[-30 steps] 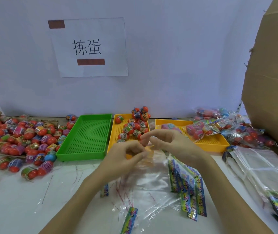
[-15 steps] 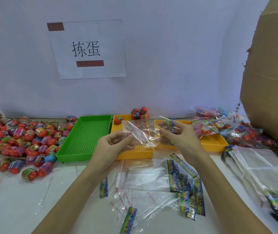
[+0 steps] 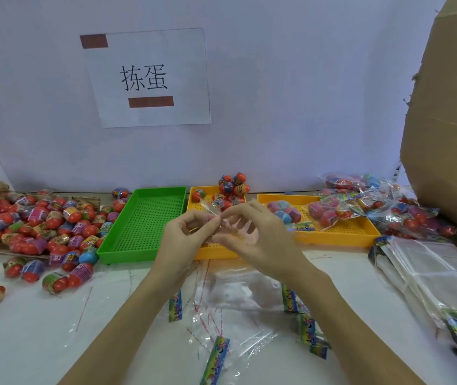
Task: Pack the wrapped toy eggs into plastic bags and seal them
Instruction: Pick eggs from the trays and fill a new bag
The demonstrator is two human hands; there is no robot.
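Observation:
My left hand [image 3: 184,238] and my right hand [image 3: 260,232] meet above the front of the middle yellow tray [image 3: 213,252] and pinch one clear plastic bag [image 3: 212,211] between their fingertips. The bag looks empty and crumpled. Behind the hands, several wrapped toy eggs [image 3: 231,187] sit at the back of that tray. A big heap of loose wrapped eggs [image 3: 38,223] covers the left of the table. More clear bags with colourful header strips [image 3: 235,295] lie flat under my forearms.
An empty green tray [image 3: 144,223] stands left of the hands. A second yellow tray [image 3: 333,234] at right holds filled bags, and more filled bags [image 3: 405,212] pile beyond it. A stack of flat bags [image 3: 438,276] lies far right, below a cardboard box [image 3: 449,134].
The hands held the bag spread wide half a second ago; now they have come together and bunched it between the fingertips.

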